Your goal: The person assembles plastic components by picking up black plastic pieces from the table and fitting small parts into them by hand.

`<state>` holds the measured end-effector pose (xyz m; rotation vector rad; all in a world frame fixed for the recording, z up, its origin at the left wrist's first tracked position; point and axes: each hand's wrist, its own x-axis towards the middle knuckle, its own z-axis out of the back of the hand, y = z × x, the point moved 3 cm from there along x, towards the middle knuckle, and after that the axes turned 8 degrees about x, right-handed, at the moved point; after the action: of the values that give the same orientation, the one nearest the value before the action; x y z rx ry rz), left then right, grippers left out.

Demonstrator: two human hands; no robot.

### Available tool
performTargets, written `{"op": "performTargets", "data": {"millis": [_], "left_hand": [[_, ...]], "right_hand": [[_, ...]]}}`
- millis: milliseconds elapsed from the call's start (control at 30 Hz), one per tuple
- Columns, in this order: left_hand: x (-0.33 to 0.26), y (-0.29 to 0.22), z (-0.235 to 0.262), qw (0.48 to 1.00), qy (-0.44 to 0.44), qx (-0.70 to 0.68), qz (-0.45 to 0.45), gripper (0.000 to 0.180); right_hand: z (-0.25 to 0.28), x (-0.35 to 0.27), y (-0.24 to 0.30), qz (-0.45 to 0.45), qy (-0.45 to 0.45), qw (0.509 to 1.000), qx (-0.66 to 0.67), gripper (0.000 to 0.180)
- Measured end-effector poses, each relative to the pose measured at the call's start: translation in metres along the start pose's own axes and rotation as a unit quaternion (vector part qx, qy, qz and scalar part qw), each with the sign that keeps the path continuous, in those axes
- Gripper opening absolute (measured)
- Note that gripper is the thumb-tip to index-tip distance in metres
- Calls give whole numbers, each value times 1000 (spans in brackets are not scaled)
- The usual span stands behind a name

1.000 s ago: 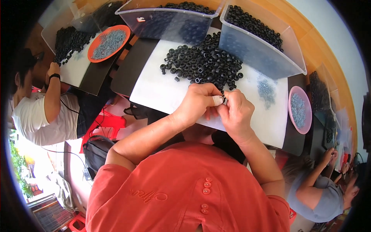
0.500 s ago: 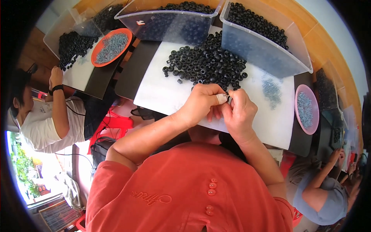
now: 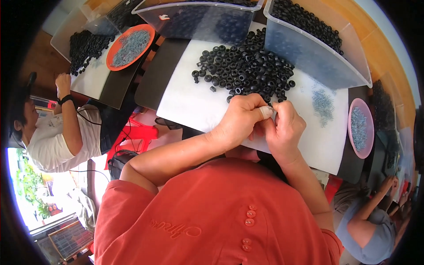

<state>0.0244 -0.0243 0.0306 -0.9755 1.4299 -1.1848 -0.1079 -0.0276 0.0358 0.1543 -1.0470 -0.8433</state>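
Note:
My left hand (image 3: 242, 118) and my right hand (image 3: 286, 131) meet fingertip to fingertip over the white mat (image 3: 185, 99). Both are closed in a pinch, and whatever lies between the fingers is too small and covered to name. A white wrap (image 3: 266, 112) covers my left thumb tip. Just beyond the fingers spreads a pile of small round black parts (image 3: 247, 68), many with a hole through the middle. On the mat to the right lies a scatter of tiny thin blue-grey pieces (image 3: 323, 106).
Two clear bins, one at the back (image 3: 203, 26) and one at back right (image 3: 318, 57), hold more black parts. A pink dish (image 3: 371, 132) and an orange dish (image 3: 115, 65) contain blue-grey pieces. Co-workers sit at left (image 3: 66, 141) and right (image 3: 373, 229).
The whole view has shifted, so the table and bins appear farther right. My hands stay pinched together; a small dark bit glimpsed between the fingertips before is now mostly hidden.

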Motion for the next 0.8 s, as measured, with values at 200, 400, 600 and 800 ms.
{"op": "performTargets", "data": {"millis": [200,400,600,800], "left_hand": [[-8,-5,-8,997,-59,-39,36,14],[-12,-4,-8,998,-55,-34,17,20],[-15,-8,-4,997,44,-28,63,24],[-30,-10,-25,994,-50,-88,35,26]], "right_hand": [[1,3,2,-10,7,1000,29,27],[1,1,2,-8,1,999,51,27],[2,-2,4,19,-13,997,70,23],[7,-3,4,1,-20,989,144,28]]}}
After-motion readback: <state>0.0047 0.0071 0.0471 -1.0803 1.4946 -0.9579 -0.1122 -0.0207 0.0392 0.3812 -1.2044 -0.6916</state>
